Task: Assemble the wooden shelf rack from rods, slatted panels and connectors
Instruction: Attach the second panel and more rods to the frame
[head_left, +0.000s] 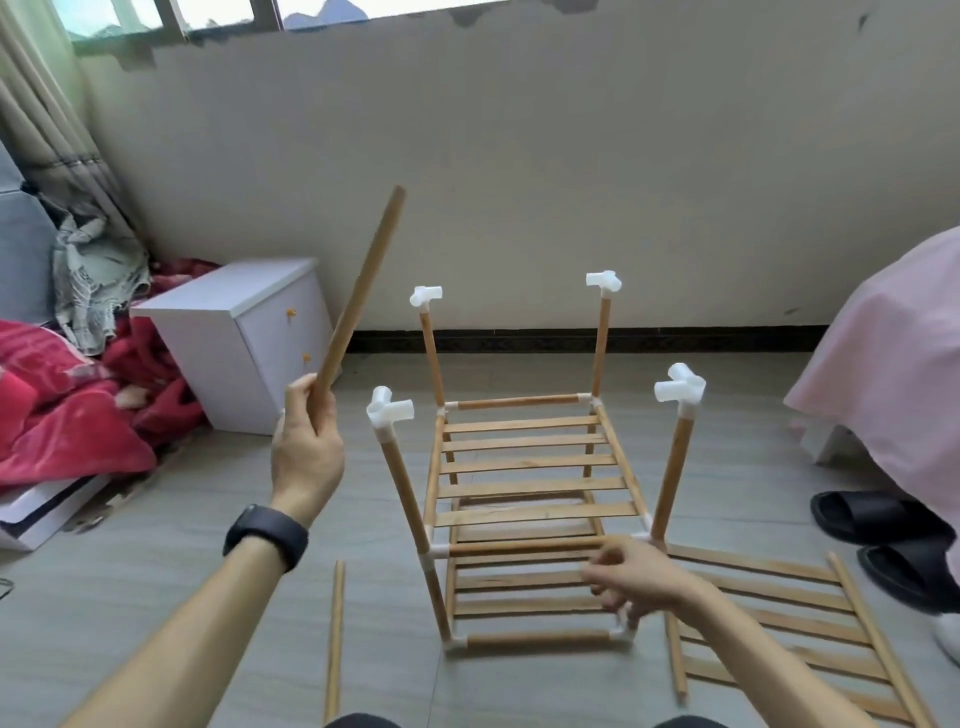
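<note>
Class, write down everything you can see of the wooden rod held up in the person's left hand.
The wooden rod is a plain, round, light-tan dowel, straight, with no connector on its upper end. It is held in the air, tilted, its top leaning right. The left hand grips its lower end, fingers curled round it, hiding that end. Nothing else touches it; it is left of the half-built rack.

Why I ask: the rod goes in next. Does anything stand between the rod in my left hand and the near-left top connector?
Nothing visible: open air separates the rod in the left hand from that connector; its sockets look empty.
</note>
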